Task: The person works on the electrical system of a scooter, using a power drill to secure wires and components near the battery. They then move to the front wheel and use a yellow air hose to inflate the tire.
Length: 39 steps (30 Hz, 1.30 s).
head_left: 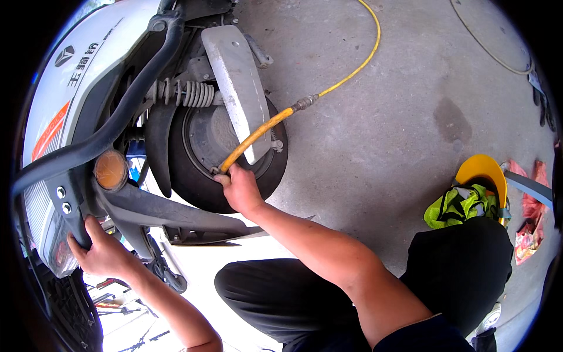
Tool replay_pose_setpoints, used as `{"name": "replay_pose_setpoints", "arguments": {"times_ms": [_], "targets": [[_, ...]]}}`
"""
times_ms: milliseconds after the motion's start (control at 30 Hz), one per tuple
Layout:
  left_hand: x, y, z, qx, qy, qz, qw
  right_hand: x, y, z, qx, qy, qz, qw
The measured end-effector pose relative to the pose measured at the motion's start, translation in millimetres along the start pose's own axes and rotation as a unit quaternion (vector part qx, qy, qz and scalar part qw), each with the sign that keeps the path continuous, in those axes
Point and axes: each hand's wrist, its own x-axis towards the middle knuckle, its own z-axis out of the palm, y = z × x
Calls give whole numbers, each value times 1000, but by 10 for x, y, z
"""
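Observation:
My right hand (241,190) is closed round the end of a yellow air hose (258,134) at the wheel (202,182) of a white vehicle. Its fingers press the hose end close to the rim; the valve itself is hidden. A grey swing arm (234,88) crosses the wheel just under the hose, and a metal coupling (304,102) joins the thick part of the hose to a thinner one. My left hand (105,252) grips the lower end of a black bolted bracket (75,220) on the vehicle's tubular guard bar (126,111), beside the headlight.
A dusty coil spring (190,92) and a round orange reflector (111,169) are near the wheel. At the right, a yellow helmet (484,170) holds a fluorescent vest (460,206). Red packaging (529,229) lies beyond it. The thin hose (375,44) curves across the concrete floor (363,158).

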Motion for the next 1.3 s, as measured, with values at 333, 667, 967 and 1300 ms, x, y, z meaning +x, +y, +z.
{"name": "replay_pose_setpoints", "arguments": {"times_ms": [333, 667, 967, 1300], "targets": [[-7, 3, -12, 1, -8, 2, 1000, 3, 34, 14, 2, 9, -12, 1000], [-17, 41, 6, -13, 3, -10, 1000, 20, 70, 54, -5, 11, 0, 1000], [6, -22, -15, -6, -16, -12, 1000, 12, 10, 32, -15, -6, 21, 1000], [-30, 21, 6, -37, 3, 21, 999, 11, 69, 24, -1, 11, -35, 999]]}}
